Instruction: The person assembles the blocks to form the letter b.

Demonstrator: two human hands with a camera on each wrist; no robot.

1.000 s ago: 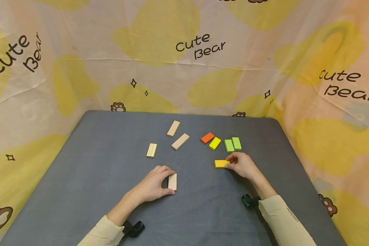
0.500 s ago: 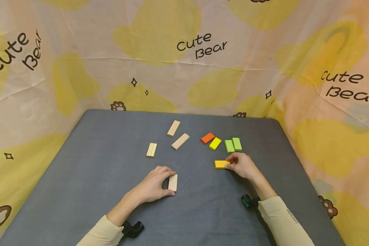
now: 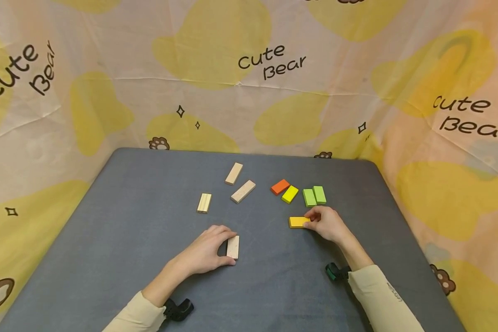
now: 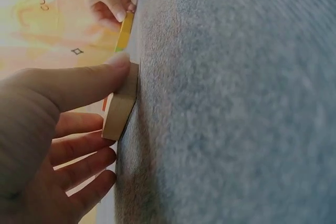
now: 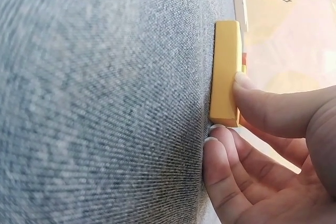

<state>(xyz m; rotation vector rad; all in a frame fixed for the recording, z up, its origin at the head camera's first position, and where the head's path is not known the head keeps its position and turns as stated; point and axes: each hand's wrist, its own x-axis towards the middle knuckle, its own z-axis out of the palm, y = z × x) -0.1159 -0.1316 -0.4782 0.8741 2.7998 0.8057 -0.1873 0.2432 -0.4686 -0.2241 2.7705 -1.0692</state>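
My left hand (image 3: pixel 204 250) pinches a plain wooden block (image 3: pixel 233 247) lying flat on the grey table, thumb at its near end and forefinger at its far end. In the left wrist view, the thumb (image 4: pixel 113 74) presses along the block's side while the other fingers spread behind it. Farther right, my right hand (image 3: pixel 326 224) holds the right end of a golden-yellow block (image 3: pixel 297 222), which lies crosswise on the cloth. The right wrist view shows the thumb (image 5: pixel 262 106) against that block's top edge, with fingertips curled at its end.
Beyond the hands lie three plain wooden blocks, one left (image 3: pixel 204 203), one middle (image 3: pixel 243 191) and one far (image 3: pixel 234 173). An orange block (image 3: pixel 280 186) touches a bright yellow block (image 3: pixel 290 194). Two green blocks (image 3: pixel 309 198) sit side by side. A printed curtain (image 3: pixel 216 115) surrounds the table.
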